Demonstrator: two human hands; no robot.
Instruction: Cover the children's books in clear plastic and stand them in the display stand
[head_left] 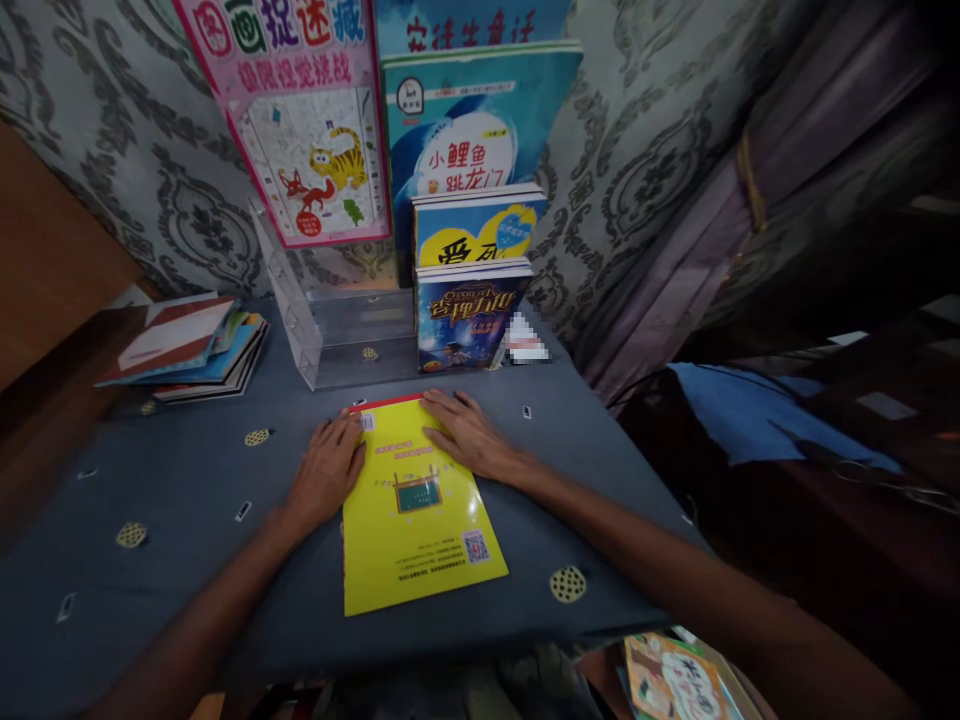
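A yellow book [427, 500] lies on the dark blue tablecloth, its printing upside down to me and a red strip along the far edge. My left hand [328, 468] rests at its far left corner, fingers stretched along the side and touching the cover. At the far right corner my right hand [469, 435] lies flat, fingertips over the red edge and thumb apart on the cover. Just beyond stands a clear acrylic book rack [352, 365]. Its right side holds a dark blue book [465, 320] in front, with blue-and-yellow [480, 225] and teal [480, 110] books behind.
A pink picture book [307, 160] stands at the rack's back left. To the left is a loose stack of books [187, 350]. Patterned curtains [652, 120] hang behind the table [285, 560]. Below its front right edge lies an orange-covered book [675, 680].
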